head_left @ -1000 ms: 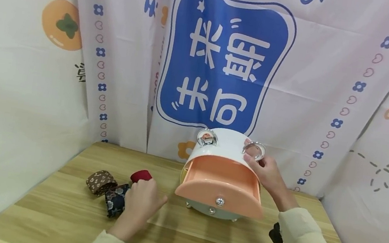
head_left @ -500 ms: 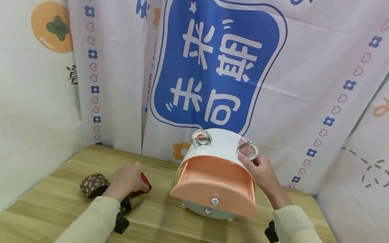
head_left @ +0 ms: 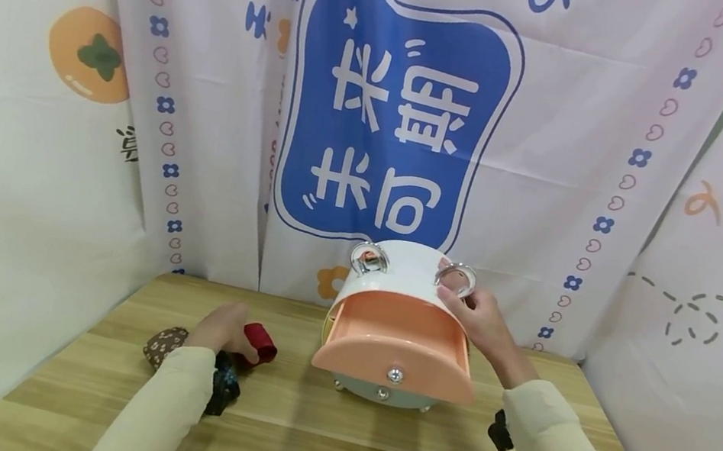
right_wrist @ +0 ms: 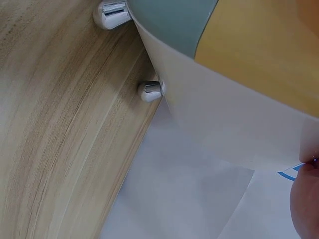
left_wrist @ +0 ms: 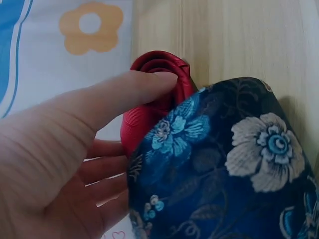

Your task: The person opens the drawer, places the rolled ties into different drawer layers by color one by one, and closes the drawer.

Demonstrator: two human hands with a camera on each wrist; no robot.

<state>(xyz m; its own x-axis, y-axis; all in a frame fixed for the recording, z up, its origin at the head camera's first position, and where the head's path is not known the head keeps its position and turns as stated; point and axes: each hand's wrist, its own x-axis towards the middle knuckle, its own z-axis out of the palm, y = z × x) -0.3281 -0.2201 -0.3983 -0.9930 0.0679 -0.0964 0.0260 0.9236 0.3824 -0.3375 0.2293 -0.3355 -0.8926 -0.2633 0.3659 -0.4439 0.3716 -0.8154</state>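
Beside a red rolled necktie [head_left: 260, 340] is my left hand [head_left: 218, 327]. In the left wrist view the thumb presses on the rolled edge of this tie, with the fingers around its far side. A navy flowered rolled necktie [left_wrist: 224, 164] lies close by, partly in front of it. Behind the left forearm a brown flowered rolled necktie [head_left: 162, 346] is half hidden. My right hand [head_left: 487, 326] holds a small white drawer cabinet [head_left: 406, 274] at its right silver ring [head_left: 458, 278]. The cabinet's orange drawer [head_left: 394, 363] is pulled out.
The cabinet stands on short silver feet [right_wrist: 150, 91] on a wood-grain table [head_left: 303, 441]. A grey-green lower drawer front [head_left: 380, 391] shows beneath the orange one. Printed cloth [head_left: 550, 167] hangs close behind and at both sides.
My left hand has moved left and onto the red necktie, which has shifted slightly. The right hand stays on the cabinet. The head view has turned a little right.
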